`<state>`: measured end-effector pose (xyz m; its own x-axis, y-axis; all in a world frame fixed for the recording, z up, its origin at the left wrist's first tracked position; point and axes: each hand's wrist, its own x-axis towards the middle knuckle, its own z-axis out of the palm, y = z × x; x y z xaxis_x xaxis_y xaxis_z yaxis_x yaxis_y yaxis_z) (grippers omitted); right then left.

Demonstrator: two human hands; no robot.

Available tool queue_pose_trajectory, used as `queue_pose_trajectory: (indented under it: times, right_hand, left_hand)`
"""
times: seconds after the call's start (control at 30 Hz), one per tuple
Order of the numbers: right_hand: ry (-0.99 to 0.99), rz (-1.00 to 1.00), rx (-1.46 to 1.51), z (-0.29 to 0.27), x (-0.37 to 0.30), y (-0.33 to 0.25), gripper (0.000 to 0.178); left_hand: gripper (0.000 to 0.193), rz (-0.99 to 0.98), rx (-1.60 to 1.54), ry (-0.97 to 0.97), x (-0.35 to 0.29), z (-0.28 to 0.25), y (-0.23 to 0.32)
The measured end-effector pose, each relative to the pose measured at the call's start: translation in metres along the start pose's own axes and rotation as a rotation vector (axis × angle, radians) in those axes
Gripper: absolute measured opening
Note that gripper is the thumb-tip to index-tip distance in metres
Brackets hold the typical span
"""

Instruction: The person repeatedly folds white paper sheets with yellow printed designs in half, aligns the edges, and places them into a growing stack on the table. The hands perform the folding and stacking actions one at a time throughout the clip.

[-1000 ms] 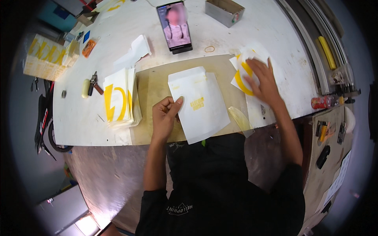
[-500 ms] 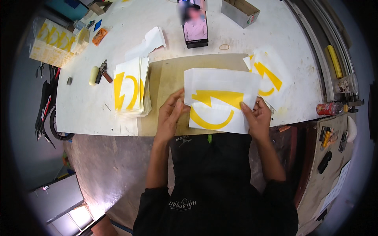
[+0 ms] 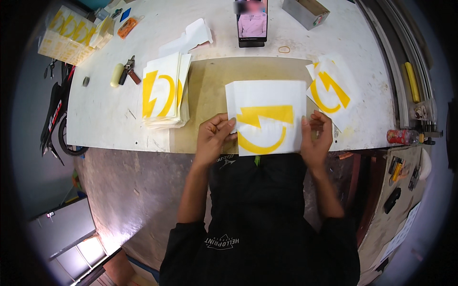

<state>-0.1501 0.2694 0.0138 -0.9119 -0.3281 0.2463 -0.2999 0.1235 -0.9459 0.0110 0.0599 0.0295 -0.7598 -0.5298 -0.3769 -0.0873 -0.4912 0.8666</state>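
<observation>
A white paper bag with a yellow bolt-and-arc print lies flat near the table's front edge, its left side showing a folded strip. My left hand pinches the lower left edge, thumb in front. At the right edge my right hand has its thumb upright against the paper, the fingers apart from it and loosely curled. To the left rests a thick stack of like-printed bags. Another printed piece lies askew on the right, beyond my right hand.
A tan mat lies beneath the bag. At the back stand a phone and an open metal box. Cutting tools lie at left, near a packed bundle of printed bags. A bottle sits at the right edge.
The bag has been straightened and sits level. My right thumb has shifted from the bag's face to its right edge, with the fingers spreading. The whole view has shifted slightly.
</observation>
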Motion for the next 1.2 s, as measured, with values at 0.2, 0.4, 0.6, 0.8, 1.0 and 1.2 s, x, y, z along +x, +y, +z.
queue_pose_trajectory:
  times: [0.2,0.4,0.6,0.8,1.0,1.2]
  right_hand:
    - [-0.484,-0.570,-0.211,0.039,-0.010,-0.047,0.031]
    - [-0.474,-0.501,-0.193,0.059,-0.013,-0.036,0.022]
    - [-0.428,-0.659,0.011,0.054,-0.019,-0.033,0.022]
    - [-0.278,-0.564,-0.042,0.013,-0.023,-0.022,0.015]
    - [-0.088,-0.070,-0.652,-0.044,0.020,0.003,0.032]
    - [-0.216,0.045,-0.307,-0.012,0.025,0.005,0.051]
  left_hand:
    - [0.011,0.020,-0.200,0.036,-0.003,0.021,-0.020]
    - [0.012,-0.020,-0.329,-0.024,-0.002,0.017,-0.029]
    - [0.012,0.000,-0.271,0.030,0.001,0.018,-0.030]
    - [0.014,-0.022,-0.170,0.063,-0.002,0.011,-0.030]
    - [0.022,0.081,0.091,0.001,-0.009,0.002,-0.025]
    - [0.028,0.122,0.029,-0.189,-0.027,0.005,-0.010]
